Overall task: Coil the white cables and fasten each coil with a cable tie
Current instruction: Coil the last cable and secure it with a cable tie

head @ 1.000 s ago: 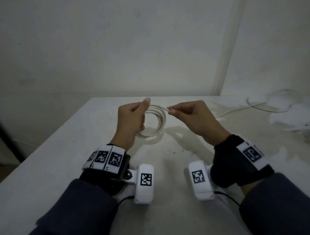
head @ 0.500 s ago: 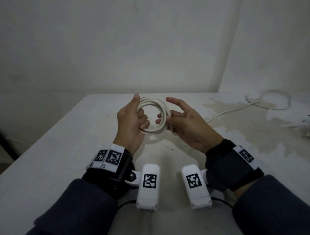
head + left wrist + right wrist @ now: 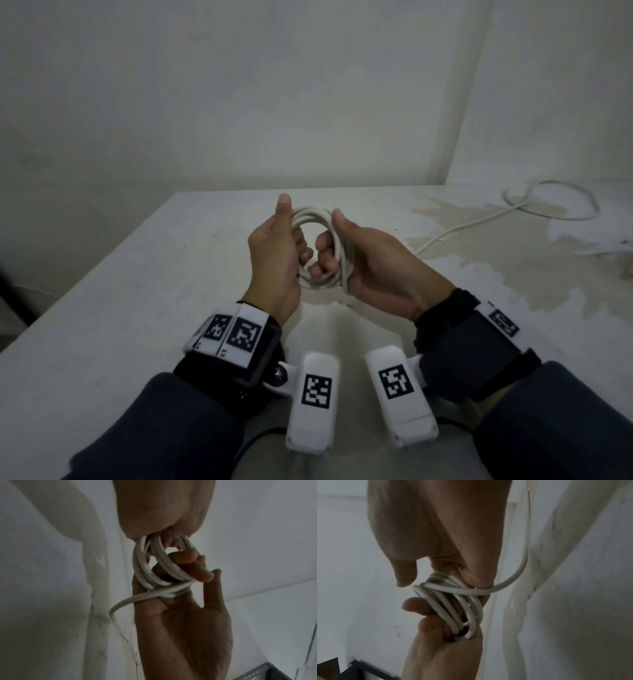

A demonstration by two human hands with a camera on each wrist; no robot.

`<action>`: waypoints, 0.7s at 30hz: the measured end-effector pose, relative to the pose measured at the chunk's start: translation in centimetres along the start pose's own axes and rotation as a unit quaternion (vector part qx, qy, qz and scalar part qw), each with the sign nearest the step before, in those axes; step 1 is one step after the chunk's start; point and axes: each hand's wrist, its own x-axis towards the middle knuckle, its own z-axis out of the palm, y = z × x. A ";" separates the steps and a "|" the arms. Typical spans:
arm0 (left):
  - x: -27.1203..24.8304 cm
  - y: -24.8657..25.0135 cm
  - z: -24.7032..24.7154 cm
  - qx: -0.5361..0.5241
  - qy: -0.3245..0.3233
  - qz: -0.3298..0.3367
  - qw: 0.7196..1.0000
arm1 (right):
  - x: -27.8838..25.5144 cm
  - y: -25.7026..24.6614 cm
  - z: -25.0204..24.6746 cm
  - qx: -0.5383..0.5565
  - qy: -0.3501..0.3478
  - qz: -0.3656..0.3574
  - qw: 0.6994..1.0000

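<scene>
Both hands are holding one coil of white cable up above the table, at its middle. The left hand is gripping the coil's left side, fingers curled through the loop and thumb lying straight up along the strands. The right hand is gripping the right side, its fingers hooking through the ring from the far side while the thumb is pressing on top. In the left wrist view the coil is showing several turns bunched together, with one loose end crossing over the bundle and trailing off to the left. The right wrist view is showing the same strand wrapping across the turns and curving away upward. Farther out, on the far right of the stained table, a second white cable is lying uncoiled in a loose loop, well apart from the hands. A bare pale wall is standing behind.
</scene>
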 end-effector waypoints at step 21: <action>-1.1 -1.5 0.8 0.093 -0.286 -0.323 0.897 | 0.1 -1.7 -1.0 0.285 0.041 -0.114 0.951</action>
